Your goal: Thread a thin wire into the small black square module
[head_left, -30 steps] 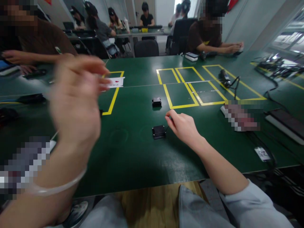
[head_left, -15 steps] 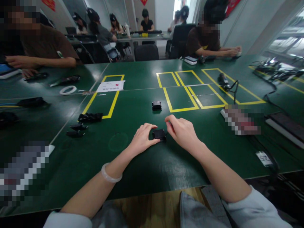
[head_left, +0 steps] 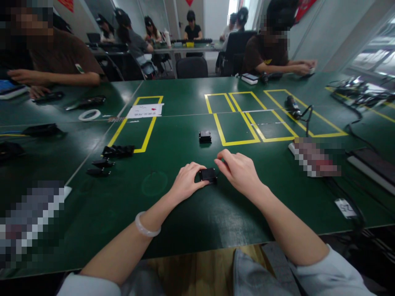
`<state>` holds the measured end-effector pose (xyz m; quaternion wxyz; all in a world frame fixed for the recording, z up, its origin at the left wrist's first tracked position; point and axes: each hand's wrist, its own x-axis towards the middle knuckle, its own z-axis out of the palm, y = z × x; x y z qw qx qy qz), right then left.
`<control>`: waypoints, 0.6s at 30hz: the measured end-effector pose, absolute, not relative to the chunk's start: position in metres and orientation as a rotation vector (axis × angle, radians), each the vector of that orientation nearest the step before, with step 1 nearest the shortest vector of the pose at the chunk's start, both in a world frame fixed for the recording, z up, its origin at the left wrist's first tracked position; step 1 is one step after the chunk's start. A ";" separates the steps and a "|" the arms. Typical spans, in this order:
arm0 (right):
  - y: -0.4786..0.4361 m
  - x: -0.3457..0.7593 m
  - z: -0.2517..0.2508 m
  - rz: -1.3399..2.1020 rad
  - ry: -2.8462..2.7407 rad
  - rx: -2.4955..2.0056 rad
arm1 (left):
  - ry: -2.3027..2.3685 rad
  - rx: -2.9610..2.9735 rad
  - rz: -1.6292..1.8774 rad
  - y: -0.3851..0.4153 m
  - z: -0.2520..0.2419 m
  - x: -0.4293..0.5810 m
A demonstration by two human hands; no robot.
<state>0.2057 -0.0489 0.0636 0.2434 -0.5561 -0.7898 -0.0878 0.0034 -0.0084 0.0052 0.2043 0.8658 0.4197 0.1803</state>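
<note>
In the head view a small black rectangular block (head_left: 209, 175) with pale corner spots lies on the green table. My left hand (head_left: 187, 179) holds it from the left, its index finger at the far edge and its thumb along the near edge. My right hand (head_left: 239, 169) is beside the block's right end, fingers curled and thumb pressed in. Whatever those right fingers may hold is hidden or too small to name. A similar black block (head_left: 205, 137) sits farther off on the table, apart from both hands.
Yellow tape rectangles (head_left: 240, 144) mark the table beyond my hands. Several black parts (head_left: 117, 151) lie to the left, near a white paper sheet (head_left: 145, 111). On the right are a cabled black device (head_left: 292, 107) and a blurred-out slab (head_left: 316, 158). Co-workers sit across the table.
The whole view has shifted slightly, moving everything a little to the right. Both hands keep nearly the same pose around the block.
</note>
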 end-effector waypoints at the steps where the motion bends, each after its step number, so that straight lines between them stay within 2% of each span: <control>1: -0.049 0.206 0.063 -0.238 -2.157 -1.527 | 1.168 2.418 0.507 -0.008 0.004 0.003; 18: -0.048 0.208 0.060 -0.204 -2.148 -1.544 | 1.167 2.440 0.502 -0.008 0.003 0.003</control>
